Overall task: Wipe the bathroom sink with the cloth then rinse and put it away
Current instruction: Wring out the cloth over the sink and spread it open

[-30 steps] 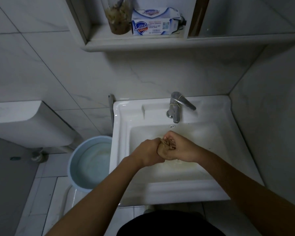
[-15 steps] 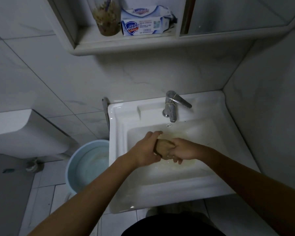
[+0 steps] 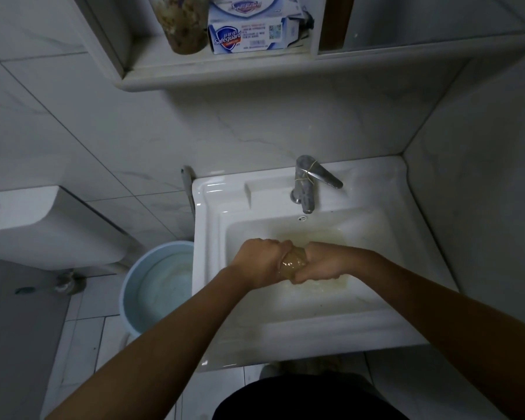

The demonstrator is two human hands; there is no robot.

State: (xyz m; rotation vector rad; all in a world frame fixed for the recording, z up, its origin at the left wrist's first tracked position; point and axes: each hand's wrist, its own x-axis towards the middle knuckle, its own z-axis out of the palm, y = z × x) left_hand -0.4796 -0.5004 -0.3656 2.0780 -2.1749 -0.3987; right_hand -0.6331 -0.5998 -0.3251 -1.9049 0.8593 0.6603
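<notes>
Over the basin of the white sink point(image 3: 212, 268), the left hand point(image 3: 262, 263) and right hand point(image 3: 323, 262) are both clenching their fingers around the wet tan cloth point(image 3: 293, 263), bunched between them below the faucet point(image 3: 306, 184). A blue bucket point(image 3: 128, 298) is standing beside the sink.

Both hands point(image 3: 291, 263) on cloth point(image 3: 293, 262) (over sink point(image 3: 315, 338))

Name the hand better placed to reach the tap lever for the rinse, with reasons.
Right, probably. The lever points to the right, on the right hand's side. Both hands grip the cloth; the left hand could keep holding it.
</notes>
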